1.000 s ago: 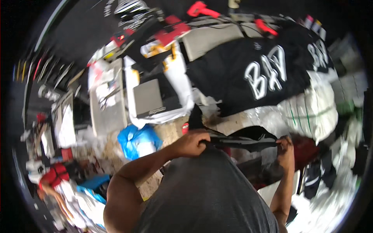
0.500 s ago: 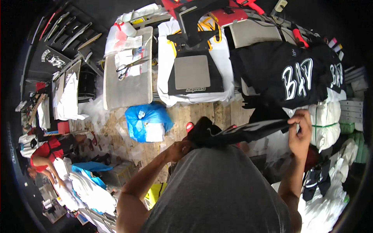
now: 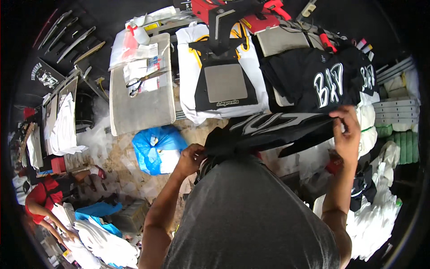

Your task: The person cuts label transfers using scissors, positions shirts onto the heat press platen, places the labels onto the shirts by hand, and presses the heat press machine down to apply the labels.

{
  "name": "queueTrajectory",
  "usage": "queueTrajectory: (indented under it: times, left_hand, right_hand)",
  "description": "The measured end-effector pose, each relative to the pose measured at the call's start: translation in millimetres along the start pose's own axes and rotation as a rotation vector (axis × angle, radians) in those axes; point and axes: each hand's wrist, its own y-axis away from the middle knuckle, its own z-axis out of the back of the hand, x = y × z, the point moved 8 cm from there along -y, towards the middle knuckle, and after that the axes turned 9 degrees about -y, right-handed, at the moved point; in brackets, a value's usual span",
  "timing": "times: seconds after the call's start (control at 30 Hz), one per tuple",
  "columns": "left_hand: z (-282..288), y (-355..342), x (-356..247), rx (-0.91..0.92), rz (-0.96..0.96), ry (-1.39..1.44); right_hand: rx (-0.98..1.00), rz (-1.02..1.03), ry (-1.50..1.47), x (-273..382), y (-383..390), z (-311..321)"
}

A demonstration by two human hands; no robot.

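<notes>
**Black garment (image 3: 273, 130) drawn out between our left hand (image 3: 190, 159) and right hand (image 3: 347, 134)**

We hold the dark cloth in the air, just in front of our grey shirt (image 3: 251, 215) and on our side of the row of work boards. Our left hand has its fingers curled in on the left end of the fabric; our right hand pinches the upper right corner between thumb and fingers. The cloth hangs in loose folds, with large pale printing across its upper part.

Beyond it, to the right, lie black shirts (image 3: 300, 80) with white lettering. Ahead of us, a white garment (image 3: 190, 80) with yellow and black trim lies under a grey pad (image 3: 226, 84). To the left, scissors (image 3: 147, 81) and a white spray bottle (image 3: 140, 35) with a red top rest on a long grey board (image 3: 139, 110). A blue plastic bag (image 3: 154, 142) sits on the littered floor (image 3: 120, 154) near our left hand. At the far left, a co-worker (image 3: 42, 197) in red reaches over white fabric (image 3: 105, 240).
</notes>
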Motion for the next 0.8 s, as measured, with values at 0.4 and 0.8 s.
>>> queueTrajectory:
  times: [0.4,0.8]
  left_hand:
    - [131.2,35.1,-87.6,-0.076,-0.035,0.389]
    - [158.0,69.1,-50.1,-0.162,0.015,-0.181]
  right_hand:
    - [-0.281,0.197,-0.038,15.2,-25.1,86.2]
    - [0.203,-0.182,-0.139,-133.5,33.8,-19.5]
